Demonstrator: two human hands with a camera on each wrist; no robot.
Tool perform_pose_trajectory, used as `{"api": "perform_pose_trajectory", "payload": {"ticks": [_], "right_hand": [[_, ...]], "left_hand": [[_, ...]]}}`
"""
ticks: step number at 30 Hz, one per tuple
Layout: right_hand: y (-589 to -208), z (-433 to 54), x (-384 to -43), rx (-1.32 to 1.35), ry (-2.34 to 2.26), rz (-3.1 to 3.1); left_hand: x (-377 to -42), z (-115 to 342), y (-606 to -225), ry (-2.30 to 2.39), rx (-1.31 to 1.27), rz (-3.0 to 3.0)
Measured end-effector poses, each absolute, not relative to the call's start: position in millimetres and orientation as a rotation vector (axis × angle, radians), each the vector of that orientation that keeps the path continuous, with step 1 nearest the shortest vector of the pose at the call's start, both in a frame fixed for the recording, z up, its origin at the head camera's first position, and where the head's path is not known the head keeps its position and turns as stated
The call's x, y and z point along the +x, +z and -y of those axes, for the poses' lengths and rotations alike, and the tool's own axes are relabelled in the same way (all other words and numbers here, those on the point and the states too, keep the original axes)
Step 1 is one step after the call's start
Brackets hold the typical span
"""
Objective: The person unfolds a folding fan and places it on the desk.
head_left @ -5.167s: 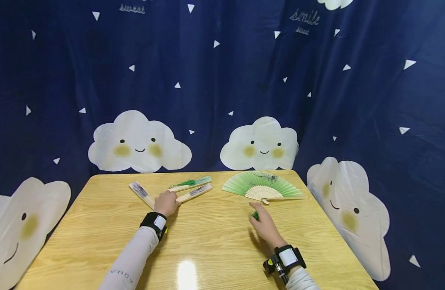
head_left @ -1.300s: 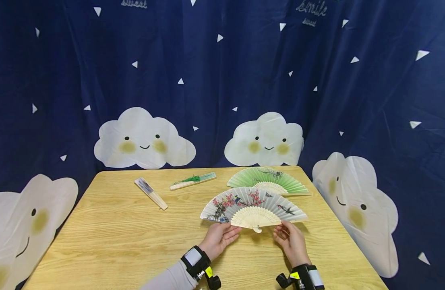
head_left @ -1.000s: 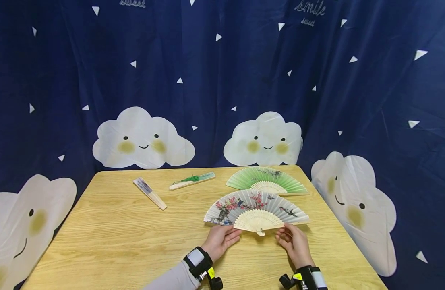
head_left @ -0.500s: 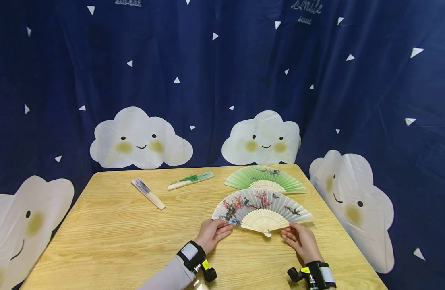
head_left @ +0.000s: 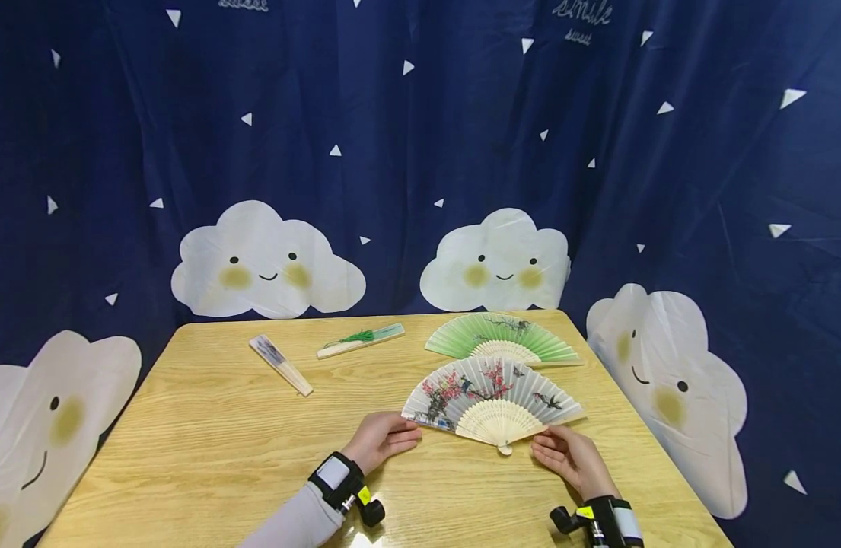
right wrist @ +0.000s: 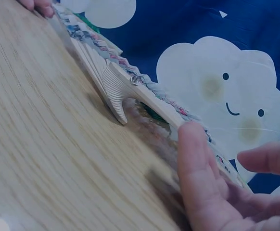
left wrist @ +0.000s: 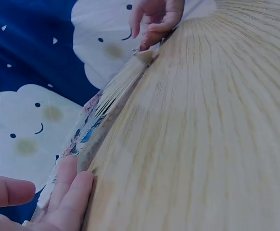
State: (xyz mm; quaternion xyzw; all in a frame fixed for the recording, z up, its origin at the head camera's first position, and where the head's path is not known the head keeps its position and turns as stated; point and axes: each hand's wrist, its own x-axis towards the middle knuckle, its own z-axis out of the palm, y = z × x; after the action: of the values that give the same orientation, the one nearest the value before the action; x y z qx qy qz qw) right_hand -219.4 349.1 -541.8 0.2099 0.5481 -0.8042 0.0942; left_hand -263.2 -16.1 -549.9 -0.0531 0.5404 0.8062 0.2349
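Observation:
A spread folding fan (head_left: 498,384), greyish white with pink blossoms and birds, lies in front of the person in the head view. Its pale ribs (right wrist: 106,72) meet at a rivet on the near side. The left hand (head_left: 380,440) is at the fan's left corner; in the left wrist view its fingers (left wrist: 72,192) lie straight along the edge, thumb apart. At the right outer rib rests the right hand (head_left: 572,457). In the right wrist view its fingertips (right wrist: 192,137) touch that rib, and the thumb stands off from it.
Behind the blossom fan lies a spread green fan (head_left: 505,335), partly overlapped by it. Two folded fans lie farther left: one greyish (head_left: 281,365), one green with a green tassel (head_left: 361,340). A cloud-patterned blue curtain (head_left: 393,167) backs the wooden table (head_left: 221,457).
One folded fan at the left hand is now the spread blossom fan at front right. It has shifted slightly right and come down to the table. The left hand's thumb and fingers have loosened from it.

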Motion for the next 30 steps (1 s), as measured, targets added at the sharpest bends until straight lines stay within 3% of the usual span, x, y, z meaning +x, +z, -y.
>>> {"api": "perform_pose_trajectory", "payload": {"ticks": [11,21,26,30], "right_hand": [[-539,-364,-212,0.595,-2.397,-1.569],[-526,-378,-202,0.682,-2.371,-1.779],[-516,-367,-204,0.672,-2.315,-2.021],[-510,-351,-208,0.616,-2.209,-2.247]], "left_hand": [[-259,54,-543,2.249,-0.14,-1.539],[-287,119,-523,2.229,-0.229,-1.889],[-303,148,-509,1.997,-0.258,-2.345],[-313,164,-501,1.529,-0.253,-2.794]]}}
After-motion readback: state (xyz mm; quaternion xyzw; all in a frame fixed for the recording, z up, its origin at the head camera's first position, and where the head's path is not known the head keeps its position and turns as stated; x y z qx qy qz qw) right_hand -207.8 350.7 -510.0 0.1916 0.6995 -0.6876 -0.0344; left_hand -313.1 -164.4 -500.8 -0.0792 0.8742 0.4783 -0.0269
